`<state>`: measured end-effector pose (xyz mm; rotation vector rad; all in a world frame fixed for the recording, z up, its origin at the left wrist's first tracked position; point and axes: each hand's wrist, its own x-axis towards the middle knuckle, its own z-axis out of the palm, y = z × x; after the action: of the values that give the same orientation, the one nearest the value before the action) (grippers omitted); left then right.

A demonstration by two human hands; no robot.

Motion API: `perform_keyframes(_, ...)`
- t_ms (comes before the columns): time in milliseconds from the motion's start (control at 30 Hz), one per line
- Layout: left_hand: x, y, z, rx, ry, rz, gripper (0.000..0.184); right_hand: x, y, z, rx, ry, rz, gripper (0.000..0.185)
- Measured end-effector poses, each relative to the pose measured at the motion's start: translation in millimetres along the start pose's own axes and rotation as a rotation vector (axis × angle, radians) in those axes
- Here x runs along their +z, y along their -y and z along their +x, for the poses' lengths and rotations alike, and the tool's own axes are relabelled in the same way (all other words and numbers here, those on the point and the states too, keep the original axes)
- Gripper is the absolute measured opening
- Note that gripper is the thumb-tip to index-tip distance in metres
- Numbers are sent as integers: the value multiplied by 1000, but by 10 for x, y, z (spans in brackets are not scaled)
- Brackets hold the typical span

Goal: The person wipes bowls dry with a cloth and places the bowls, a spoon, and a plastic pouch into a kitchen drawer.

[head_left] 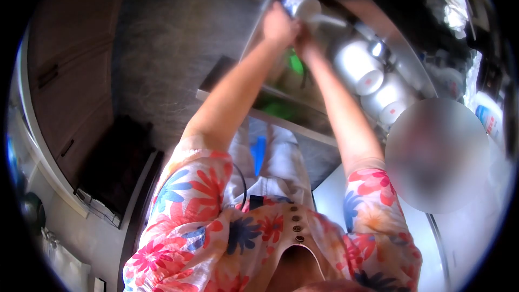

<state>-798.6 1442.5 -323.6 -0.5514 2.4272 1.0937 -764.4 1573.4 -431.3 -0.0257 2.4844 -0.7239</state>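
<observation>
Above an open drawer (319, 132), both my arms stretch far forward. My left hand (278, 26) is closed around the side of a white cup (305, 7) with a bluish patch, which lies tilted. My right hand (306, 43) is just below the cup, close against my left hand. Its fingers are blurred and partly hidden, so their grip does not show. To the right of my right forearm lie stacks of white bowls or cups (359, 67) with small red marks underneath. A bright green item (295, 62) shows between my forearms, too blurred to name.
Grey floor (167, 48) stretches left of the drawer, toward brown cabinet doors (70, 70). A dark opening or mat (121, 157) is at lower left. On the right are crumpled foil (454, 5), a white bottle with a blue-and-red label (489, 116), and a blurred round patch.
</observation>
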Motion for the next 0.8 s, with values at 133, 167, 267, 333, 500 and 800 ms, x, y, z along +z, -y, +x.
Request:
perform_keyframes(133,50,-12,44,-161,13,-157,48,-337,295,-124,48,14,4,57)
perform_keyframes(167,53,-9,68,-205,17,-187,46,-469,425,-211,63,20,13,58)
perform_keyframes(267,117,84,129,-295,44,-348,43,-593,536,-348,39,-7,29,59)
perform_keyframes(333,74,70,125,-373,71,-375,39,-737,631,-508,-45,-115,66,55)
perform_keyframes(500,277,349,227,17,239,-45,31,-1074,626,-802,0,-441,254,46)
perform_keyframes(800,364,367,240,-472,112,-1095,25,-1058,403,-781,134,-370,440,44)
